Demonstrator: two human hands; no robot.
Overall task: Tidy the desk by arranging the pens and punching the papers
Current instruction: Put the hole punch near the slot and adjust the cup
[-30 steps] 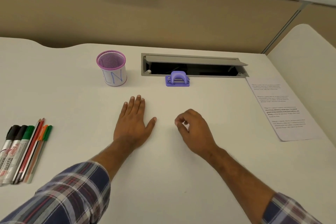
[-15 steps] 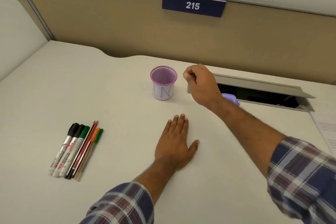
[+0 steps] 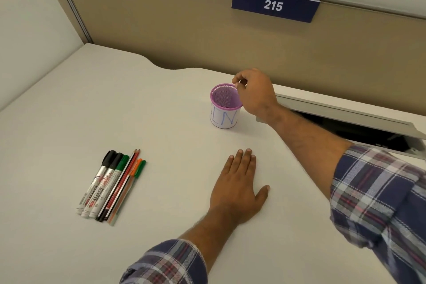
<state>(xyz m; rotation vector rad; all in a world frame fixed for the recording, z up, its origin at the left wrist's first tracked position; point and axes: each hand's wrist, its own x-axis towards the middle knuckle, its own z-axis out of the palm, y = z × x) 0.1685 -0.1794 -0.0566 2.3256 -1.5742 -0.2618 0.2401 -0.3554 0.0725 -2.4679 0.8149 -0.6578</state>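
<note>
The pen cup point(image 3: 225, 106), purple mesh with a white paper band, stands upright on the desk point(image 3: 69, 110) at about one o'clock from the middle of the view. The right hand point(image 3: 253, 92) has reached it: half a second ago that hand hung curled in the air just right of the cup, and now its thumb and fingertips pinch the far right rim. That looks like the start of moving the cup, probably toward the pens, so the pen arranging is only beginning. The cup looks empty, though its bottom is hard to see through the mesh.

The pens point(image 3: 113, 185), three markers and a few thinner pens and pencils, lie side by side at eight o'clock, untouched, well apart from the cup. The left hand point(image 3: 237, 189) lies flat on the desk at five o'clock, fingers straight, holding nothing, as before.

The right forearm covers most of the cable slot point(image 3: 345, 120) at three o'clock. The hole punch and the papers are out of view now.
</note>
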